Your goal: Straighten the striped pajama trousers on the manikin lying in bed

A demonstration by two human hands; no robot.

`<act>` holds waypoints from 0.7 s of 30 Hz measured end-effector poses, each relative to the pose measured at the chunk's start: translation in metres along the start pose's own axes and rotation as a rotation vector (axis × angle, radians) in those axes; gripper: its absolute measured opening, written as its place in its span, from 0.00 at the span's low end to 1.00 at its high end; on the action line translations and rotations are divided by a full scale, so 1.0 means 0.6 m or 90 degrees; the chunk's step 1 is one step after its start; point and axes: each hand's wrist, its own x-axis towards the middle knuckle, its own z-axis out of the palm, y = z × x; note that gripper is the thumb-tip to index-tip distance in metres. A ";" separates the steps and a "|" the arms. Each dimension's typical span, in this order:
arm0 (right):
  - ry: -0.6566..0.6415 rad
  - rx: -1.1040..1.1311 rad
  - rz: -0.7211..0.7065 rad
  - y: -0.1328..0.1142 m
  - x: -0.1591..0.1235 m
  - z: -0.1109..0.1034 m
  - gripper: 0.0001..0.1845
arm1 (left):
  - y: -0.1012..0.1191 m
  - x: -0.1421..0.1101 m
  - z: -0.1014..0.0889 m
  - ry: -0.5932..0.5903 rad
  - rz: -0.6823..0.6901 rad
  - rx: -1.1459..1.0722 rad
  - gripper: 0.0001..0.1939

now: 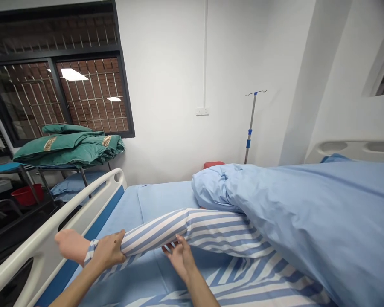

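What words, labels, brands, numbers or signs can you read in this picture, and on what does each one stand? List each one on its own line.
No word, brand or number can be read.
Two gold patches on the folded green cloth may carry lettering or pattern, but they are too small and blurred to read.
The white wall socket is too small to show any marks.

Below the left hand [109, 251] and right hand [181, 260], the left forearm [73, 290] and right forearm [201, 290] are cut off by the bottom edge. The right hand's fingertips [178, 239] pass out of sight behind the striped sleeve [211, 230]. Beyond the right hand, a blue blanket [307, 221] covers whoever wears that sleeve and runs off the right edge. Farther on, a red object [213, 164] shows only its top, too little to name.
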 end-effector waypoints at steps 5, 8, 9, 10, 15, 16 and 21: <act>0.101 0.034 -0.006 0.053 -0.002 0.011 0.18 | -0.022 -0.006 -0.027 0.010 0.062 0.108 0.25; 0.146 0.055 -0.003 0.070 0.000 0.014 0.20 | -0.029 -0.007 -0.026 0.010 0.073 0.128 0.25; 0.157 0.059 0.001 0.073 0.001 0.014 0.20 | -0.031 -0.009 -0.022 0.009 0.074 0.127 0.25; 0.166 0.057 0.005 0.075 0.003 0.014 0.21 | -0.033 -0.012 -0.016 0.006 0.074 0.123 0.26; 0.191 0.001 0.002 0.068 0.009 0.007 0.23 | -0.036 -0.024 0.039 -0.006 0.037 0.086 0.30; 0.195 -0.012 -0.007 0.065 0.009 0.007 0.23 | -0.036 -0.025 0.052 -0.005 0.030 0.074 0.31; 0.216 0.027 -0.011 0.055 0.003 0.010 0.26 | -0.043 -0.017 0.106 -0.017 0.029 0.032 0.32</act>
